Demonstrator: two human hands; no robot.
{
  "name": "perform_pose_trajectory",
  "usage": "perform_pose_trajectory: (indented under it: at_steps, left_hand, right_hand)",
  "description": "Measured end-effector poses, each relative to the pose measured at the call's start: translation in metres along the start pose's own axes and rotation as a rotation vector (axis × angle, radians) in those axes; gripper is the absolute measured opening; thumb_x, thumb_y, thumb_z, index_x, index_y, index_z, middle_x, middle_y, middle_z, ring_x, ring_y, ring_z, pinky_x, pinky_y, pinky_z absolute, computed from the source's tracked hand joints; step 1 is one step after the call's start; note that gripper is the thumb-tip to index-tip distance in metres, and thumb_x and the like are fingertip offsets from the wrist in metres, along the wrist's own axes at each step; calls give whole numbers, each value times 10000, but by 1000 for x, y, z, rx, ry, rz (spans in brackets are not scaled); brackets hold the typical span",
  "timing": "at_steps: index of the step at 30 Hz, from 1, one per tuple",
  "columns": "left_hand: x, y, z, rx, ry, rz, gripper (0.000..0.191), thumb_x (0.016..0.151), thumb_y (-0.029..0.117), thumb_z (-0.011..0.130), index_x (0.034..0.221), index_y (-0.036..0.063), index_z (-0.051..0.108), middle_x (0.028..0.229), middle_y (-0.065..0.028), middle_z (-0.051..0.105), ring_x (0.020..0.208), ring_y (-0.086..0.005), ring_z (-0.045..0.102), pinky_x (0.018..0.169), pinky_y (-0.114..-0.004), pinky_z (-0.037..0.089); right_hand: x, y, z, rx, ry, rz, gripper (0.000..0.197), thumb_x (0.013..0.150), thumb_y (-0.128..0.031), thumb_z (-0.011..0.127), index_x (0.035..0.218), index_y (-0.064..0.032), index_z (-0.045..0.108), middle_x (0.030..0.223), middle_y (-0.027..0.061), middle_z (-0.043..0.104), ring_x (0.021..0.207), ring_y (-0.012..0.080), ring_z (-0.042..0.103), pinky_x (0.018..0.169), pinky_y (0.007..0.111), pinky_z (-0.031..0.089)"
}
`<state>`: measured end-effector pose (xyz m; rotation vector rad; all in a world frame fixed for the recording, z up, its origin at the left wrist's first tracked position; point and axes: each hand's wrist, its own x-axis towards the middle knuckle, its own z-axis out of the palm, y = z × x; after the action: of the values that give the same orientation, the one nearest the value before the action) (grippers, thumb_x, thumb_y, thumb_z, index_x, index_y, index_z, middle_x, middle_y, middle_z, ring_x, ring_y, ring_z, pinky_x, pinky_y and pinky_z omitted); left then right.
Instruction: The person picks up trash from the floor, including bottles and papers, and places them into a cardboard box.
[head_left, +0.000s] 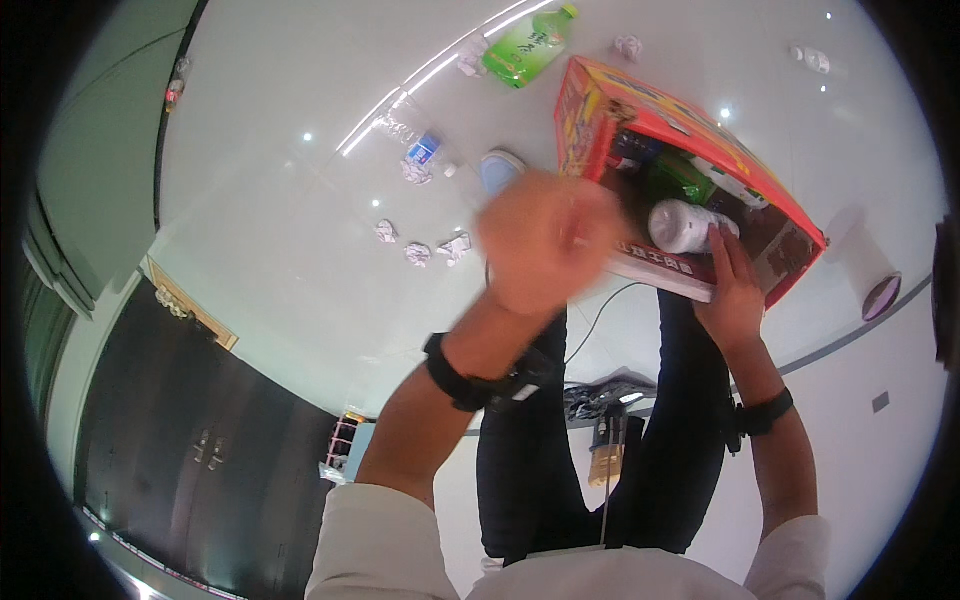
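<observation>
A red and yellow printed cardboard box (664, 259) stands tilted, with its open side towards me. Inside lie a white bottle (679, 226), a green bottle (679, 178) and other bottles partly in shadow. My right hand (731, 289) holds the box's near edge at the right, its fingers reaching inside against the white bottle. Blurred by motion, my left hand (555, 240) hangs in front of the box's left end with its fingers curled; whether it holds anything is not clear. Both wrists wear black bands.
On the floor lie a green-labelled bottle (529, 46), a clear blue-labelled bottle (422, 148), a small clear bottle (814, 59), several crumpled papers (418, 254) and, by the left wall, a red-labelled bottle (175, 94). A purple-ended cylindrical object (881, 297) is right. A cable (600, 311) runs near my legs.
</observation>
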<state>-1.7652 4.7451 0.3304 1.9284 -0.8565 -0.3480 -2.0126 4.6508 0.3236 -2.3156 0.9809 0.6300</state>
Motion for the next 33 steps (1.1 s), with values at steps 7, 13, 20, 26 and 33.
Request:
perform_pose_trajectory:
  at_steps: [7, 13, 20, 26, 33]
  left_hand:
    - [-89, -245, -87, 643, 14, -1035, 355, 744, 386, 590, 836, 44, 616, 845, -179, 630, 833, -336, 602, 738, -420, 465]
    - [-117, -324, -46, 594, -145, -1276, 708, 678, 541, 616, 1093, -23, 512, 1065, -244, 570, 1010, -388, 541, 881, -418, 420]
    - [-161, -392, -15, 495, 88, -1218, 694, 624, 408, 749, 1154, 37, 497, 1097, -173, 575, 1022, -310, 547, 870, -383, 423]
    - [-78, -209, 7, -354, 198, -1009, 507, 770, 235, 686, 1133, -13, 433, 1045, -135, 580, 929, -193, 572, 702, -331, 499]
    - [-71, -6, -87, 446, -403, -120, 614, 668, 19, 686, 1213, -41, 409, 1111, -179, 524, 1050, -311, 505, 903, -396, 403]
  right_hand:
    - [-2, -18, -7, -288, 163, -81, 689, 585, 58, 604, 1239, -121, 485, 1262, 126, 481, 1001, 272, 572, 766, 357, 492]
    - [-21, 2, 2, -356, -83, -258, 562, 635, -131, 697, 1169, -71, 529, 1233, 205, 481, 1025, 346, 557, 836, 424, 469]
    - [-15, -27, 15, -177, -44, -185, 469, 631, -173, 693, 1064, -31, 589, 1111, 220, 551, 854, 333, 605, 729, 386, 491]
    - [-10, 12, -13, -238, 36, -226, 547, 618, -229, 700, 1143, -141, 576, 1173, 207, 526, 795, 270, 625, 719, 369, 493]
    - [-27, 14, 11, -143, 174, -215, 606, 573, -169, 675, 1160, -129, 527, 1150, 158, 523, 938, 291, 561, 774, 385, 466]
